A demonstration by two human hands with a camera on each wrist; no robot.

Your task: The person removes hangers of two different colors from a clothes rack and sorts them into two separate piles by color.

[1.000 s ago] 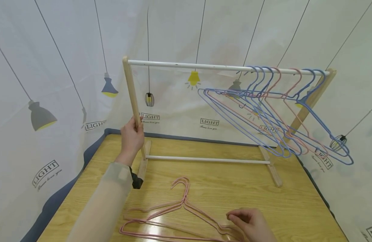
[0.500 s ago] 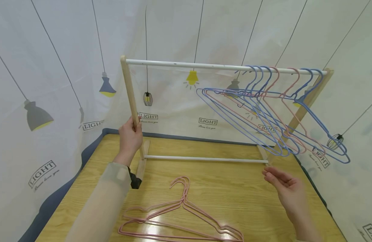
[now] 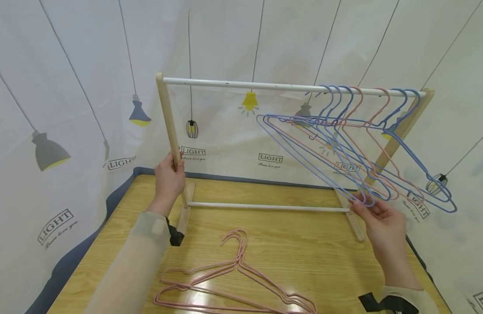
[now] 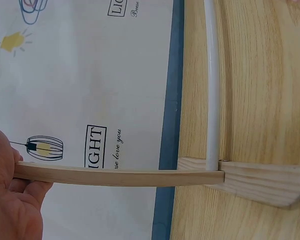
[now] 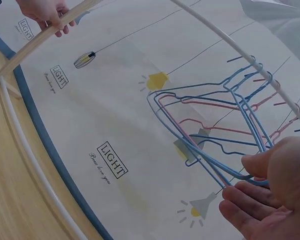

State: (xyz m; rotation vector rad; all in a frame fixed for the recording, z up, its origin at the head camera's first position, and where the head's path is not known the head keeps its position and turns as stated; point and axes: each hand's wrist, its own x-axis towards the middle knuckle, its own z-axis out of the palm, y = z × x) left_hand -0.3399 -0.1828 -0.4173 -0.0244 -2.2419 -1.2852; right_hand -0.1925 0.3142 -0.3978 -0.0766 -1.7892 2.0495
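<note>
- On the rail [image 3: 265,86], right end, blue and pink hangers [image 3: 355,148] already hang (bunched).
- Below the rail, pink hangers [image 3: 233,279] lie on the table [image 3: 304,253], not yet hung.
- Left hand [image 3: 168,179] grips the post [image 3: 168,122]; right hand [image 3: 378,218] pinches a hung hanger's lower corner.

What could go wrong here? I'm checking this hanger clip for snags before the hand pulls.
The blue and pink hangers overlap closely on the white rail, so the right hand, touching their lower corners, might drag several along. The rack looks light; only the left hand gripping its post steadies it.
</note>
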